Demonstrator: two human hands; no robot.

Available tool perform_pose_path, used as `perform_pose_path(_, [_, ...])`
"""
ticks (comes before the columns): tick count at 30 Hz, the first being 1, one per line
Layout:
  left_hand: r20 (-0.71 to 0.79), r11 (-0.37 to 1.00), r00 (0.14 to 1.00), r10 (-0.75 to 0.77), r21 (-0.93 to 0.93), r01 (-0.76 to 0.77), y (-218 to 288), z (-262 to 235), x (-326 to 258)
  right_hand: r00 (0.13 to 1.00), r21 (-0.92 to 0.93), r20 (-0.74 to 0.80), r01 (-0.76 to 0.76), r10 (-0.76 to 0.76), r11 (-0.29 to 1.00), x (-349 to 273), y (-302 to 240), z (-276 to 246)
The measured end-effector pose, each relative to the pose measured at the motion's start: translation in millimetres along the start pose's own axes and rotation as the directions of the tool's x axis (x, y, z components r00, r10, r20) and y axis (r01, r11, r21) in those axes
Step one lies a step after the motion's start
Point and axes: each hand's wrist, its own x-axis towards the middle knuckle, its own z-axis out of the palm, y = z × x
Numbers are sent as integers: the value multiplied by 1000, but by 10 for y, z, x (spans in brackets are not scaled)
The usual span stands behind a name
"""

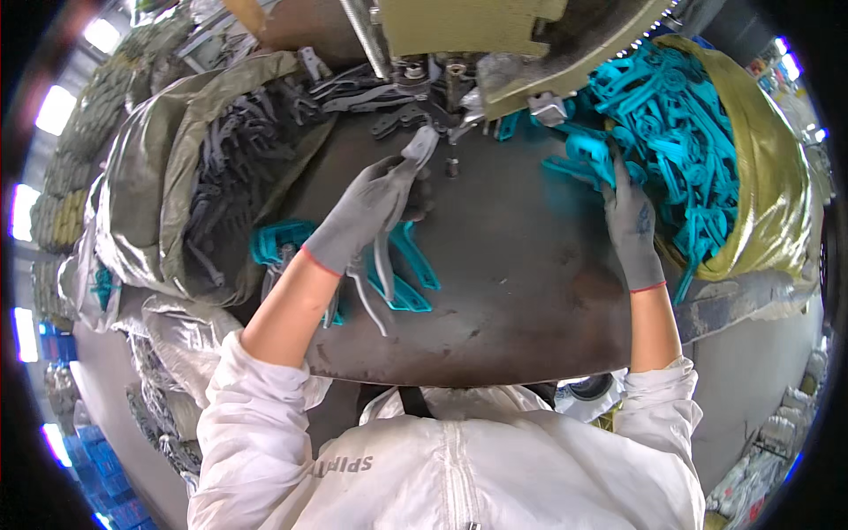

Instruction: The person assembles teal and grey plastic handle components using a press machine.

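Note:
My left hand [364, 212], in a grey glove, is closed around a grey tool half [420, 145], whose flat end points up near the machine's lower post. Below that wrist lie teal handle pieces [402, 296] and curved grey handles [367, 296] on the dark metal table; whether they are joined is partly hidden by my arm. On the right, my right hand [631, 216], also gloved, pinches a teal handle piece [590, 155], slightly blurred, beside a heap of similar teal handle pieces [676, 132].
A press-like machine [468, 26] with a toothed wheel overhangs the table's [503, 300] far side. At left, an open sack [146, 190] holds grey tool halves [238, 159]; more lie under the machine. A yellowish sack [768, 177] surrounds the teal heap at right.

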Motion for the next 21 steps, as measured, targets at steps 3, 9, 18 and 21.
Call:
perform_pose_path(3, [-62, 963, 998, -6, 267, 23, 250, 162, -1, 974, 594, -122, -82, 190, 801, 288, -553, -158])
perform_pose_path(9, [21, 970, 995, -99, 227, 91, 355, 229, 57, 762, 767, 618, -638, -191, -63, 542, -1236, -319])
perform_pose_path(18, [12, 876, 999, -49, 481, 37, 235, 116, 173, 806, 851, 514, -522, -294, 55, 457, -1583, -251])
perform_pose_path(21, [166, 208, 948, 274, 952, -226, 65, -174, 277, 791, 831, 546, -552, -274, 63, 401, -1571, -245])
